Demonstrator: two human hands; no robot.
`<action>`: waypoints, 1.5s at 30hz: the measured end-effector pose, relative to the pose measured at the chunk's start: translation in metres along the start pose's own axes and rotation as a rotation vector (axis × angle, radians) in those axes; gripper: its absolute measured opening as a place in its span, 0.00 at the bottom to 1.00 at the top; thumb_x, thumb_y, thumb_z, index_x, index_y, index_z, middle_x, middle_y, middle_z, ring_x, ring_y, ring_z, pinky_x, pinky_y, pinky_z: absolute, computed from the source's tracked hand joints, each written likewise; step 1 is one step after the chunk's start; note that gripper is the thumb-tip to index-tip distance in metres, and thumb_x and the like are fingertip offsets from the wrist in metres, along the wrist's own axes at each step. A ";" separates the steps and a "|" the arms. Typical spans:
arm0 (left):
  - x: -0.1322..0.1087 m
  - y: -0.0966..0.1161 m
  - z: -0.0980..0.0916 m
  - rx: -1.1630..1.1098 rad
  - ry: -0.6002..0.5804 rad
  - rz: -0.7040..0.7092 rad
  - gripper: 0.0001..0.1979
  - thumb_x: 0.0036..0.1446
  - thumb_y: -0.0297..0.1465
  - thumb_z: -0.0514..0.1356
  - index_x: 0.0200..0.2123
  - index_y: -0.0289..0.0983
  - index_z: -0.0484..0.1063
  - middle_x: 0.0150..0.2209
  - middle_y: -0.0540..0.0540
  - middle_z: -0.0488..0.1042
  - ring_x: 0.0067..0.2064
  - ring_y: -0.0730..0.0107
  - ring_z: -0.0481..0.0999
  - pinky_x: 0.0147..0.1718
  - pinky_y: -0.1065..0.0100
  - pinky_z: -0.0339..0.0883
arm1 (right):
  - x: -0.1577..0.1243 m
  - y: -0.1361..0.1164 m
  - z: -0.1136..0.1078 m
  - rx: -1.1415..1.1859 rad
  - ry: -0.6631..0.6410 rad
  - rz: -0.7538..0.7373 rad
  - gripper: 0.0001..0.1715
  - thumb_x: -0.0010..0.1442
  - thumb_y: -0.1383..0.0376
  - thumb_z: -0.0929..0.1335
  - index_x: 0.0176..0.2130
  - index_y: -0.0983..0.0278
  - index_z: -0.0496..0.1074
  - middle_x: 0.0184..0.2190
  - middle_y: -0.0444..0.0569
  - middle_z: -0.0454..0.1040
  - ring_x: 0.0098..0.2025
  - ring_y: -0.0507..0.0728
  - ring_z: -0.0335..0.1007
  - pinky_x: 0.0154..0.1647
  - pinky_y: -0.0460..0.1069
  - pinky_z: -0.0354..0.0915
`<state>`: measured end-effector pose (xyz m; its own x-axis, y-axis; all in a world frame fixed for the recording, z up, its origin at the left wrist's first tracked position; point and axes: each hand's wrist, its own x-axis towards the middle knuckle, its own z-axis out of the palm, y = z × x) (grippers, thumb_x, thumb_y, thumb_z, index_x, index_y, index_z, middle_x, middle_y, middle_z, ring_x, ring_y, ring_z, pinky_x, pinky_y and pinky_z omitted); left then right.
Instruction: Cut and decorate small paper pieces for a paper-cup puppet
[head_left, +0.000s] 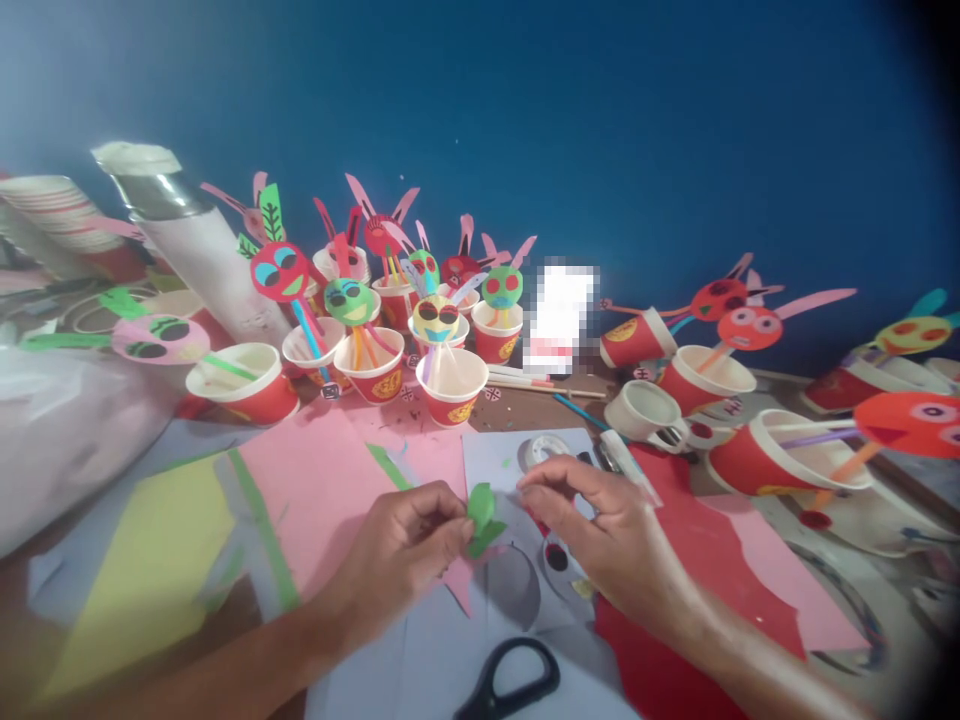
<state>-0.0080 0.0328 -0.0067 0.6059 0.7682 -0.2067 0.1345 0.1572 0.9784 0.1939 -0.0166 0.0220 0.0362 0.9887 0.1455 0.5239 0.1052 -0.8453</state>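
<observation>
Between the fingertips of my left hand (pixel 427 535) is a small green paper piece (pixel 482 518) shaped like leaves. My right hand (pixel 581 515) is raised just to the right of it, thumb and fingertips pressed together; what they hold, if anything, is too small to make out. Behind my right hand lies a roll of clear tape (pixel 546 452). Under the hands is a pale blue paper sheet (pixel 390 650), with a round cut-out bearing an eye shape (pixel 559 558) partly hidden by my right hand. Black-handled scissors (pixel 514 680) lie at the front.
Red paper cups (pixel 452 388) with paper-faced straw figures stand along the blue wall. A white mug (pixel 646 412) and tipped cups are at right. Pink paper (pixel 322 490), yellow paper (pixel 150 560) and red paper (pixel 675 600) cover the table. A flask (pixel 202 250) leans at left.
</observation>
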 end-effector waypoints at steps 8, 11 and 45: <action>0.001 0.002 -0.001 0.015 0.011 -0.014 0.13 0.57 0.36 0.58 0.24 0.35 0.65 0.19 0.55 0.61 0.22 0.79 0.59 0.22 0.74 0.54 | -0.004 0.005 0.009 -0.155 0.007 -0.279 0.06 0.61 0.69 0.65 0.38 0.60 0.71 0.30 0.41 0.75 0.33 0.52 0.70 0.38 0.48 0.63; 0.000 -0.002 0.000 -0.003 -0.010 0.000 0.14 0.57 0.37 0.58 0.24 0.35 0.65 0.18 0.56 0.59 0.21 0.79 0.58 0.21 0.75 0.53 | -0.007 0.006 0.013 -0.153 -0.036 -0.366 0.10 0.61 0.70 0.65 0.43 0.59 0.70 0.34 0.42 0.76 0.35 0.52 0.71 0.40 0.49 0.63; 0.009 -0.004 -0.029 0.961 0.123 0.443 0.09 0.63 0.30 0.51 0.36 0.38 0.71 0.34 0.47 0.71 0.36 0.69 0.69 0.35 0.68 0.63 | -0.012 0.030 0.036 -0.685 -0.171 -0.680 0.11 0.62 0.72 0.62 0.34 0.62 0.72 0.29 0.45 0.73 0.31 0.54 0.63 0.37 0.52 0.52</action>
<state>-0.0257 0.0568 -0.0121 0.6763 0.7027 0.2209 0.5165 -0.6662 0.5380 0.1785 -0.0213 -0.0235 -0.5522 0.7478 0.3686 0.7697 0.6272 -0.1191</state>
